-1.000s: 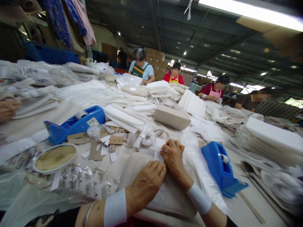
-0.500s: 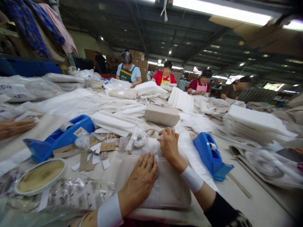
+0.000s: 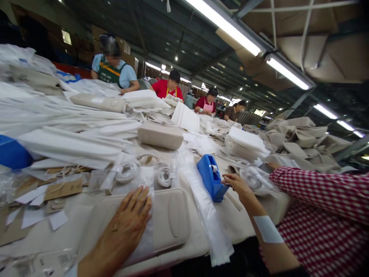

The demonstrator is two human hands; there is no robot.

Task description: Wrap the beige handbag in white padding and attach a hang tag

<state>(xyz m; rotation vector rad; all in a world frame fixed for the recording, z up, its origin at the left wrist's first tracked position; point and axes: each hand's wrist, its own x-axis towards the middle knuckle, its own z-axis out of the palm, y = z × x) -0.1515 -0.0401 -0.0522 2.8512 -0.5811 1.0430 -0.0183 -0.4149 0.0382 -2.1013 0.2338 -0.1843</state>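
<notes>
My left hand (image 3: pixel 129 215) lies flat with fingers stretched out on a beige bag (image 3: pixel 170 215), holding a strip of thin white wrapping (image 3: pixel 146 181) down across it. The bag rests on the table close to me, with an oval loop on its right part. At the front end of a blue tape dispenser (image 3: pixel 210 177), my right hand (image 3: pixel 238 186) has its thumb and fingertips pinched together at the tape's end; the tape itself barely shows. Two coiled white cords or straps (image 3: pixel 127 172) lie just behind the bag.
Another beige bag (image 3: pixel 160 135) sits farther back among piles of white foam sheets (image 3: pixel 72 142). Cardboard tags (image 3: pixel 63 189) lie on the left. Clear plastic (image 3: pixel 207 215) hangs over the table edge. A person's checked sleeve (image 3: pixel 319 190) is close on the right; several co-workers stand opposite.
My right hand has left the bag's back edge and reached right to the blue tape dispenser. My left hand stays flat on the bag. The view has turned right, bringing in the checked sleeve.
</notes>
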